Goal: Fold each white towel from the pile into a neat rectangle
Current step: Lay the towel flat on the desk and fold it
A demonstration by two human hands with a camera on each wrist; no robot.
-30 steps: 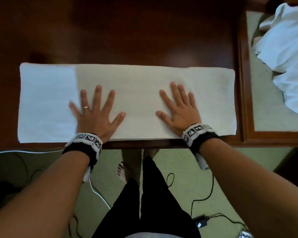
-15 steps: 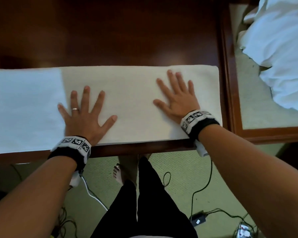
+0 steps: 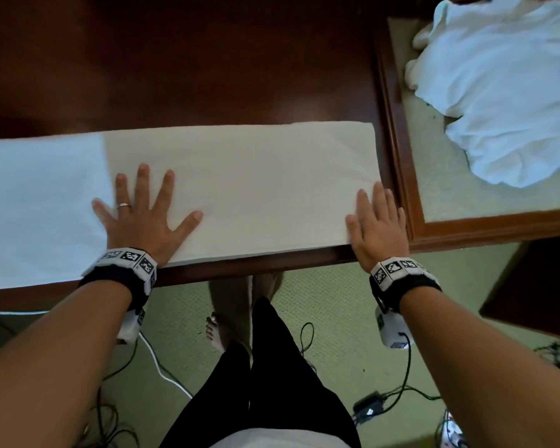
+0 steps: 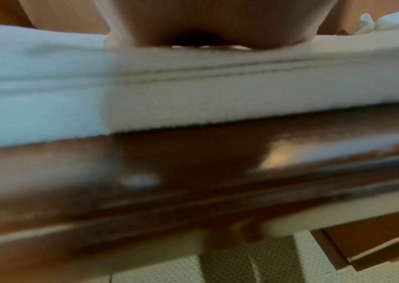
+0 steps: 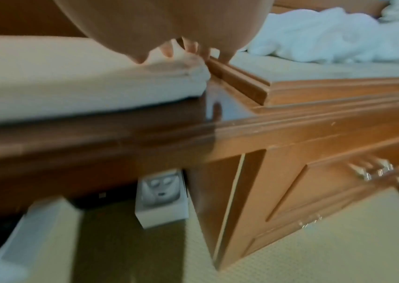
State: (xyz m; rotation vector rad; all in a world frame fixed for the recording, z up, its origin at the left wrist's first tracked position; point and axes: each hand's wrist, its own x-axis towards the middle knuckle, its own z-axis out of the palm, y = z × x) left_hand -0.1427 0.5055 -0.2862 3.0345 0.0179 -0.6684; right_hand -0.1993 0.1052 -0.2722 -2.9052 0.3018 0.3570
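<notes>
Tabletop towel point(image 3: 240, 185) under flat hands point(image 3: 143, 218)

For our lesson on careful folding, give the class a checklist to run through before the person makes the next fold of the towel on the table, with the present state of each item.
1. Towel lies flat as a long strip on the table: ok.
2. Left hand rests flat on the towel, fingers spread: ok.
3. Right hand is at the towel's right end, fingers straight: ok.
4. Right hand grips that end: not ok, nothing pinched yet.
5. Towel's left end squared: cannot tell, it runs out of the head view.
6. Pile sits apart on the side cabinet, off the towel: ok.
</notes>
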